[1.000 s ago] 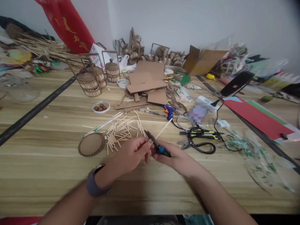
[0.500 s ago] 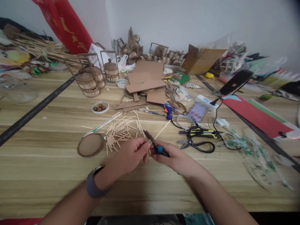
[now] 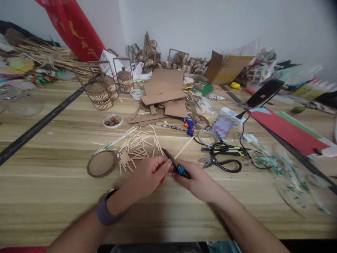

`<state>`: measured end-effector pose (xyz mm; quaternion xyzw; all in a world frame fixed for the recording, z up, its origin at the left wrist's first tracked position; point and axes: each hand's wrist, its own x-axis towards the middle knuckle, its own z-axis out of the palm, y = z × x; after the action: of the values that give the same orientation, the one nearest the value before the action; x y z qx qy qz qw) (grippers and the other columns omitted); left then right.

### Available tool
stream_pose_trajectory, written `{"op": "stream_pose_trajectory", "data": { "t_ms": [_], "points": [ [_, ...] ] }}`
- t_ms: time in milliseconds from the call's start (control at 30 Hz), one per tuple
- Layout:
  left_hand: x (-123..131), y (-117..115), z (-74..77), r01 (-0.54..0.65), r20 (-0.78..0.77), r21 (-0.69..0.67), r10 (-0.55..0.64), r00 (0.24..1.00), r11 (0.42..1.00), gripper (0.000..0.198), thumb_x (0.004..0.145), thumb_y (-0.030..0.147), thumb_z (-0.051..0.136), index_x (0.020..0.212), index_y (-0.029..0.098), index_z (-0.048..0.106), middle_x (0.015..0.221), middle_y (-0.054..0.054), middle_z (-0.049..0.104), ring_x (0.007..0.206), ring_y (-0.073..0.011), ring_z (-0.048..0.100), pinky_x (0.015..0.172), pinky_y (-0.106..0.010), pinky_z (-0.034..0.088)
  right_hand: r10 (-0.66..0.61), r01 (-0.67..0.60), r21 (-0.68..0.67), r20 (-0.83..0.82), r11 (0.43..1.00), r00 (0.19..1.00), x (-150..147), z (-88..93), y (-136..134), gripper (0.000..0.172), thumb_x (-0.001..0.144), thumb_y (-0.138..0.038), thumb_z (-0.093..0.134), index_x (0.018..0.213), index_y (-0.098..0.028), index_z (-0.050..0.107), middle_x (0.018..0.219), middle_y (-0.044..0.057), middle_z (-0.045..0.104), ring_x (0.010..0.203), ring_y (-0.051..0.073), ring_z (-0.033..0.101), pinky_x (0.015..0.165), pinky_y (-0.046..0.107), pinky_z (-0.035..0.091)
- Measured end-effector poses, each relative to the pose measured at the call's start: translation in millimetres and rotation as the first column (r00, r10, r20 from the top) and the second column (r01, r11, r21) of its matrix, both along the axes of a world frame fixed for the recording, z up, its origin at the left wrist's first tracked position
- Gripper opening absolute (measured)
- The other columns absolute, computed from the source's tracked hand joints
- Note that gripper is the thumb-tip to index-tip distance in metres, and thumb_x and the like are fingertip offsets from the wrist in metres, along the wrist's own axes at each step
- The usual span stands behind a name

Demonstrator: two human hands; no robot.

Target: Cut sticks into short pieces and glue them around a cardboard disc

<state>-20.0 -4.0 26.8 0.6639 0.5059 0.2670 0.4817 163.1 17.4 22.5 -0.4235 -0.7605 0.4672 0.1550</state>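
A thin wooden stick (image 3: 185,147) slants up and to the right from the blades of the dark pliers-like cutter (image 3: 179,168), held above the bare wood of the table (image 3: 131,226) between two hands, its free end higher than our grip. We see the left hand (image 3: 149,175) with thumb and fingers pinched together on pale wood beside the blades; whether that is the same stick's lower end is too small to tell. The right hand (image 3: 197,180) has its fingers wrapped around the cutter's handles. Since half a second ago, little has shifted: the stick's free end has swung slightly to the right, the cutter's tip has dipped a touch, and both hands remain together. To us that suggests small aiming at the blades rather than a finished cut, with the long upper part still whole. To the left, we have a scatter of short sticks (image 3: 138,141) and, just beside it, a round brown base (image 3: 102,163) with a ridged rim. Farther out lie a blue glue gun (image 3: 190,129), black-handled scissors (image 3: 228,165) and stacked cardboard (image 3: 164,84), with handled slatted baskets (image 3: 99,95) standing at the back left.
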Motion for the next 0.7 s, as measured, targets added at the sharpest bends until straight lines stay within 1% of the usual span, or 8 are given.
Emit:
{"op": "stream_pose_trajectory", "data": {
  "t_ms": [167,333,433,500,567,600,633,700],
  "points": [
    [2,-1,-2.7,-0.004,-0.044,0.023,0.005,0.999,1.000,0.034,0.091,0.034,0.040,0.060,0.021,0.047,0.055,0.002,0.056,0.055,-0.0145,0.053,0.057,-0.026,0.036,-0.041,0.040,0.032,0.036,0.999,0.999,-1,-3.9,-1,0.019,0.089,-0.031,0.051,0.081,-0.017,0.061,0.073,0.001,0.061,0.068,0.015,0.051,0.064,0.025,0.041],
    [-4,2,-7.2,-0.044,0.012,0.068,0.043,0.999,0.997,0.034,0.094,0.034,0.039,0.063,0.021,0.046,0.056,0.004,0.054,0.057,-0.0140,0.052,0.060,-0.026,0.037,-0.012,0.012,0.004,-0.063,1.000,0.998,3,-6.5,5,0.015,0.087,-0.030,0.055,0.089,-0.017,0.061,0.081,0.001,0.062,0.075,0.016,0.053,0.070,0.026,0.043],
    [-12,7,-6.5,-0.156,0.097,0.106,0.146,0.985,0.982,0.033,0.095,0.038,0.038,0.070,0.021,0.050,0.059,0.004,0.054,0.059,-0.0143,0.052,0.062,-0.026,0.040,-0.024,0.024,0.007,-0.051,1.000,0.998,10,-2.0,10,0.016,0.086,-0.032,0.056,0.088,-0.017,0.060,0.081,0.001,0.061,0.076,0.017,0.054,0.071,0.027,0.044],
    [-17,11,-5.7,-0.236,0.125,0.115,0.222,0.967,0.965,0.031,0.095,0.039,0.038,0.074,0.021,0.052,0.060,0.004,0.054,0.061,-0.0151,0.054,0.066,-0.027,0.041,-0.096,0.098,0.061,-0.035,0.993,0.995,15,1.1,12,0.017,0.086,-0.034,0.055,0.088,-0.019,0.060,0.080,0.002,0.062,0.075,0.018,0.056,0.071,0.028,0.045],
    [-17,13,-5.5,-0.243,0.068,0.126,0.236,0.969,0.962,0.032,0.095,0.039,0.038,0.072,0.021,0.051,0.060,0.003,0.055,0.063,-0.0160,0.055,0.067,-0.027,0.041,-0.209,0.215,0.186,-0.055,0.959,0.976,19,2.3,14,0.017,0.088,-0.036,0.053,0.088,-0.020,0.059,0.082,0.003,0.063,0.077,0.019,0.057,0.072,0.030,0.046],
    [-16,12,-5.6,-0.218,0.012,0.131,0.218,0.976,0.967,0.033,0.095,0.038,0.038,0.070,0.021,0.050,0.060,0.003,0.056,0.063,-0.0163,0.055,0.066,-0.028,0.040,-0.252,0.266,0.280,-0.086,0.922,0.964,19,1.9,14,0.016,0.088,-0.036,0.053,0.089,-0.021,0.059,0.085,0.005,0.064,0.081,0.021,0.059,0.076,0.032,0.047],
    [-15,12,-5.8,-0.178,-0.051,0.135,0.186,0.981,0.975,0.035,0.096,0.038,0.038,0.067,0.022,0.049,0.060,0.003,0.056,0.062,-0.0165,0.054,0.064,-0.028,0.039,-0.273,0.298,0.378,-0.120,0.877,0.954,19,1.0,14,0.015,0.089,-0.035,0.052,0.091,-0.021,0.059,0.092,0.007,0.065,0.088,0.023,0.060,0.082,0.035,0.047],
    [-10,9,-6.4,-0.087,-0.157,0.126,0.106,0.982,0.988,0.036,0.096,0.036,0.038,0.064,0.022,0.048,0.059,0.003,0.056,0.060,-0.0166,0.053,0.061,-0.028,0.036,-0.248,0.288,0.536,-0.148,0.793,0.957,18,-2.5,13,0.013,0.089,-0.031,0.053,0.096,-0.022,0.059,0.111,0.012,0.063,0.108,0.027,0.057,0.094,0.041,0.044]
  ]
}}
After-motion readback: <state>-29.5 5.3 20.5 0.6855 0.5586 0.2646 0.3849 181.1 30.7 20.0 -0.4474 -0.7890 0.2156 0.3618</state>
